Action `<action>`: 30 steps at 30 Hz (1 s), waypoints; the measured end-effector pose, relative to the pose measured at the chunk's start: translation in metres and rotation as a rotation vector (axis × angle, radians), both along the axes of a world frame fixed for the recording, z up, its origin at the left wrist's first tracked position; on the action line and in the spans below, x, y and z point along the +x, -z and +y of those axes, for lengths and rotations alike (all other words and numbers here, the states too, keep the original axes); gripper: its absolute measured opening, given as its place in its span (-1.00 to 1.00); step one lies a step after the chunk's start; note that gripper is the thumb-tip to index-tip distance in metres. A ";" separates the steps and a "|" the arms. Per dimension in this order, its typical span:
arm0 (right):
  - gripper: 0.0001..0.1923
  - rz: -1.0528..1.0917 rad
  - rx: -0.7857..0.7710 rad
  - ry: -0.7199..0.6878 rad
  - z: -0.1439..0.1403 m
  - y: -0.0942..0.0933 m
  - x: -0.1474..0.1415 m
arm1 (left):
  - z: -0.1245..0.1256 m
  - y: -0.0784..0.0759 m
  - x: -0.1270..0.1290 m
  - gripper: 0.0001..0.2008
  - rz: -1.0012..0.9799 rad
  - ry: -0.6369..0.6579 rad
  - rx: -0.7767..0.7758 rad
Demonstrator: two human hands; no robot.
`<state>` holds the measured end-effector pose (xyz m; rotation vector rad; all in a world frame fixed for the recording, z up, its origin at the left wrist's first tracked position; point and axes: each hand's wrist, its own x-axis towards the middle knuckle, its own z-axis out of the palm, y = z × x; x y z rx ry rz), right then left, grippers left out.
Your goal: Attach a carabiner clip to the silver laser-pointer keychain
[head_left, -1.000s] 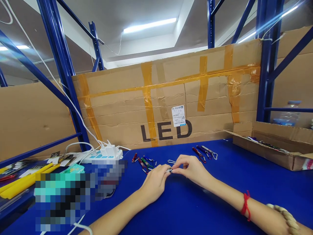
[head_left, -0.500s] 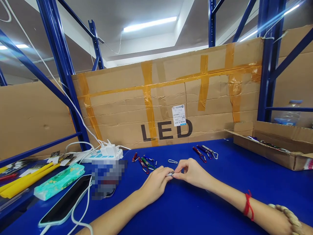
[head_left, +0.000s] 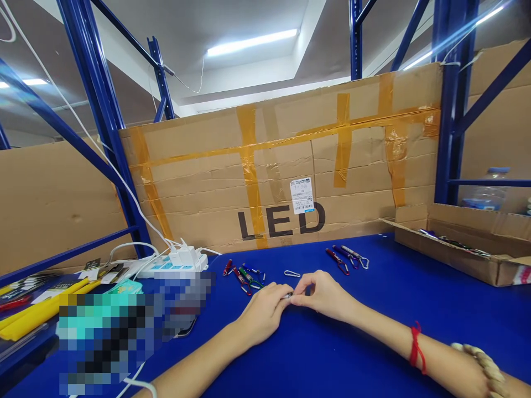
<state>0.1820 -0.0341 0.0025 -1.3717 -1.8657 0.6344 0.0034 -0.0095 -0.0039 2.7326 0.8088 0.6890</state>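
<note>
My left hand is closed around a small silver cylinder, whose end sticks out past the fingertips. At that end, the thumb and forefinger of my right hand pinch together; the fingers partly hide what they grip. Just behind the hands lies a loose silver carabiner. Left of it rests a group of small red, green and blue tubes with carabiner clips. Farther right are several more clipped tubes in red, dark purple and silver.
An open cardboard tray holding thin items stands at the right. At the left are a white power strip with cables, yellow tubes and pixelated patches. A tall cardboard panel closes off the back of the blue tabletop.
Both hands keep nearly the same pose at the cylinder, with only a slight shift at the right fingertips. The whole view has moved a little.
</note>
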 end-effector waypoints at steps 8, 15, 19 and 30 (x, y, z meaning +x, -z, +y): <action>-0.79 -0.133 0.140 0.142 -0.002 -0.009 0.001 | 0.004 0.002 0.001 -0.79 -0.004 -0.059 -0.082; -0.90 -0.161 0.248 0.109 -0.003 -0.008 0.002 | 0.003 0.005 0.000 -0.81 -0.019 -0.032 -0.136; -0.96 -0.196 0.297 0.071 -0.004 -0.010 0.002 | 0.000 0.004 0.000 -0.82 0.003 0.010 -0.149; -0.93 -0.216 0.093 0.134 -0.006 -0.008 -0.003 | -0.010 -0.003 0.000 -0.81 0.023 -0.009 -0.189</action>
